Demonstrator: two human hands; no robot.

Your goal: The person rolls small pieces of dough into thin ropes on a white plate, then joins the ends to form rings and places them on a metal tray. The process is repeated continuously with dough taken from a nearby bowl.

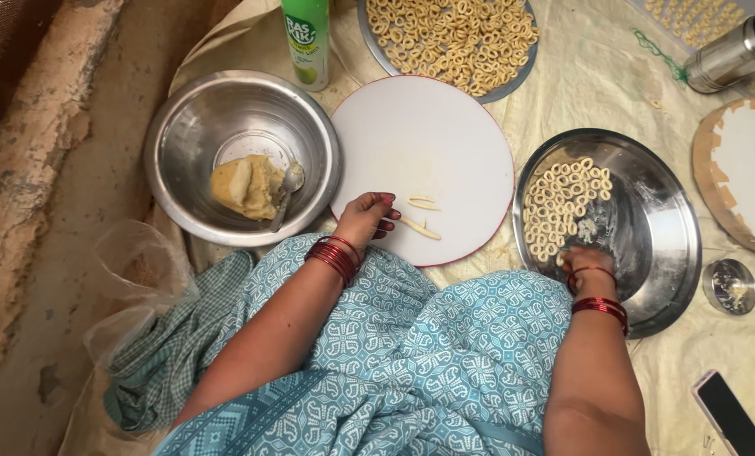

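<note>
Dough strips beside half-curled empty left hand; right hand, grip unclear, among dough rings.

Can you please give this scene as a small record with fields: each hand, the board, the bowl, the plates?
left hand: rests on white round board, fingers beside thin dough strips
right hand: inside steel plate, at the edge of the dough rings
steel bowl: holds a dough lump and a spoon
far plate: full of rings
nearby: green bottle, phone
</note>
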